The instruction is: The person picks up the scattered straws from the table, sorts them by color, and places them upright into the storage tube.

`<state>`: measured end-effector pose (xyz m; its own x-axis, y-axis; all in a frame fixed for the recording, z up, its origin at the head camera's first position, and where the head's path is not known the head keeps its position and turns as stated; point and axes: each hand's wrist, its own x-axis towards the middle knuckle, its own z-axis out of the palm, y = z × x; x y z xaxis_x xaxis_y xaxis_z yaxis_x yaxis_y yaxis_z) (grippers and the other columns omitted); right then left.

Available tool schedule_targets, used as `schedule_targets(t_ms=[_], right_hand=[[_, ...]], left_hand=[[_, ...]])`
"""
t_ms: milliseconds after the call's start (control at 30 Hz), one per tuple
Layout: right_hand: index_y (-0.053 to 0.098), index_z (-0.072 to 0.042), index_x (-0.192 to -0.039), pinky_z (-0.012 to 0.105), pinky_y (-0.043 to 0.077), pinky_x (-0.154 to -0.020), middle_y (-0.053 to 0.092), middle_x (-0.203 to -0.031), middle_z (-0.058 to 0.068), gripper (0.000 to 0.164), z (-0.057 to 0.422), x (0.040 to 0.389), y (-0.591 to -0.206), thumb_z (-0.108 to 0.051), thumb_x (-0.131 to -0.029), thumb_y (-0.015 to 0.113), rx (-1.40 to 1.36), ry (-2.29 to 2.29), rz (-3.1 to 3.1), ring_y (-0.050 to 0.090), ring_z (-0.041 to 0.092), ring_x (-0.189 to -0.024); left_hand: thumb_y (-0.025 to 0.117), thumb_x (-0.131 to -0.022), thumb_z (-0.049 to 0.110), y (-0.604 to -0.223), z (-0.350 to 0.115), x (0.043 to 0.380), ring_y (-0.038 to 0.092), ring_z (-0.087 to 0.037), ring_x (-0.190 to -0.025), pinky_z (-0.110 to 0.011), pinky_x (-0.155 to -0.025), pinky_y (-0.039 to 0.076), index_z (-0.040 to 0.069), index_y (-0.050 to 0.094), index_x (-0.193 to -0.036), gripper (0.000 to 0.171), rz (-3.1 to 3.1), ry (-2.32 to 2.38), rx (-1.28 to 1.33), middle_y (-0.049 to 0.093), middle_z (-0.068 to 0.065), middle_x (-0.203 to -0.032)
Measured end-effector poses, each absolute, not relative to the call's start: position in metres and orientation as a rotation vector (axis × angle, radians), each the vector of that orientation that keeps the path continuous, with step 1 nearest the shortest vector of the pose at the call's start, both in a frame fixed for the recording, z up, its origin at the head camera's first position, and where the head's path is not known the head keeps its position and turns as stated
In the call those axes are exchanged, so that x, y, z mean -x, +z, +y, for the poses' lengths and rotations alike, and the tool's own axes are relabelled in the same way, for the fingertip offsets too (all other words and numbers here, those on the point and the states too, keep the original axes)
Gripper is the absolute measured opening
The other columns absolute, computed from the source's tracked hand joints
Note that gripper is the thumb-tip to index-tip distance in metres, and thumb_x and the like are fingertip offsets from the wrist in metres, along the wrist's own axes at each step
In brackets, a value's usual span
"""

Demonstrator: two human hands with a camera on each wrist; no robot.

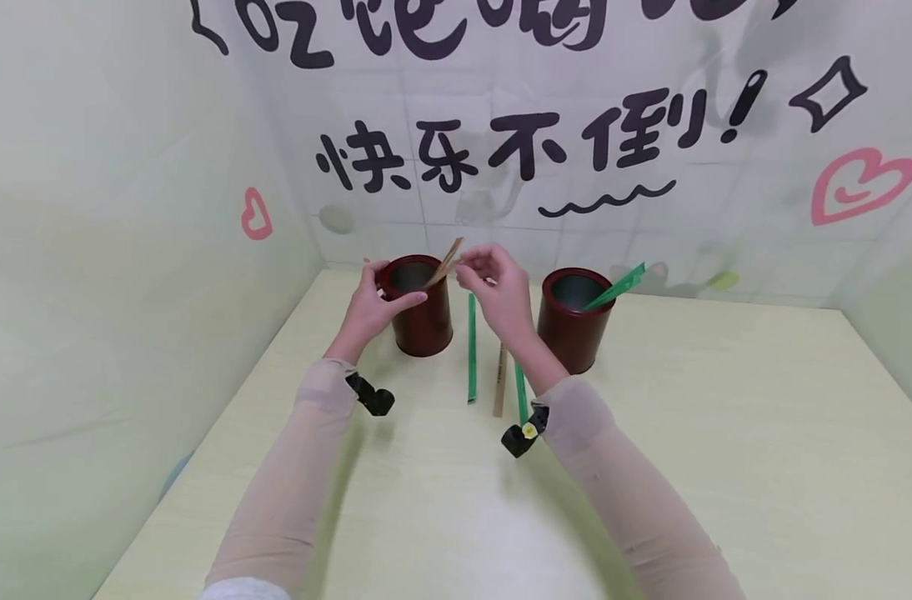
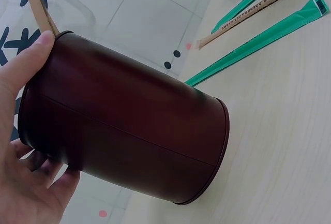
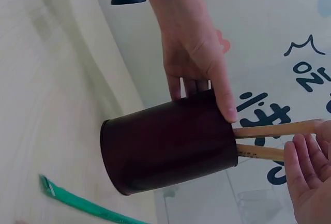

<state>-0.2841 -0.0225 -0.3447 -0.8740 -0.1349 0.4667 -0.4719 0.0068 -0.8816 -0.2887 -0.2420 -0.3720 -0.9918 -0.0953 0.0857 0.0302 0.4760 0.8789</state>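
My left hand [image 1: 373, 304] grips the left dark-red canister [image 1: 423, 325] near its rim, thumb on the near side and fingers round the far side. From that canister's mouth two slim brown paper-wrapped sticks [image 3: 264, 153] lean out towards the right. My right hand [image 1: 501, 287] pinches one of them by its upper end, as the right wrist view shows. Beside the canister, a green wrapped stick [image 1: 472, 350], a brown wrapped stick [image 1: 499, 383] and another green wrapped stick [image 1: 521, 396] lie on the table, the last two partly hidden by my right arm.
A second dark-red canister [image 1: 572, 337] stands right of my right hand, with green wrapped sticks [image 1: 617, 287] leaning out of its right side. Behind the table [image 1: 726, 433] hangs a white backdrop [image 1: 456, 92] with black lettering and pink hearts.
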Motion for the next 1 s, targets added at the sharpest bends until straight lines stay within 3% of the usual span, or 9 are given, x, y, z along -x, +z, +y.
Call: schedule_targets(t_ms=[267,500,600,1000], right_hand=[[0.060,0.003,-0.116,0.023,0.059,-0.081,0.068,-0.105,0.020,0.025,-0.020,0.284,-0.349,-0.008,-0.095,0.067,-0.632,2.000,-2.082,0.069,0.027,-0.091],[0.061,0.005,-0.115,0.020,0.059,-0.078,0.067,-0.109,0.024,0.025,-0.007,0.282,-0.371,-0.006,-0.094,0.067,-0.506,2.072,-2.085,0.065,0.006,-0.081],[0.060,0.005,-0.116,0.021,0.059,-0.078,0.066,-0.110,0.026,0.025,-0.002,0.281,-0.380,-0.005,-0.094,0.067,-0.450,2.120,-2.092,0.064,0.003,-0.081],[0.062,0.001,-0.118,0.027,0.060,-0.083,0.068,-0.112,0.023,0.026,0.012,0.273,-0.411,-0.011,-0.096,0.066,-0.306,2.061,-2.302,0.071,0.028,-0.094]], left_hand=[[0.079,-0.085,0.038,-0.371,-0.238,0.289,0.038,-0.033,-0.144,-0.049,-0.116,0.039,0.008,0.021,-0.155,0.096,-2.589,-1.553,-0.060,0.037,-0.017,-0.156],[0.078,-0.085,0.038,-0.370,-0.238,0.290,0.036,-0.032,-0.146,-0.049,-0.116,0.039,0.009,0.021,-0.155,0.095,-2.598,-1.542,-0.061,0.037,-0.016,-0.157],[0.079,-0.085,0.039,-0.370,-0.239,0.291,0.036,-0.032,-0.146,-0.049,-0.116,0.039,0.010,0.021,-0.155,0.095,-2.601,-1.546,-0.063,0.036,-0.016,-0.158],[0.077,-0.086,0.039,-0.374,-0.243,0.291,0.035,-0.031,-0.147,-0.049,-0.117,0.038,0.010,0.021,-0.155,0.094,-2.600,-1.522,-0.060,0.036,-0.016,-0.158]])
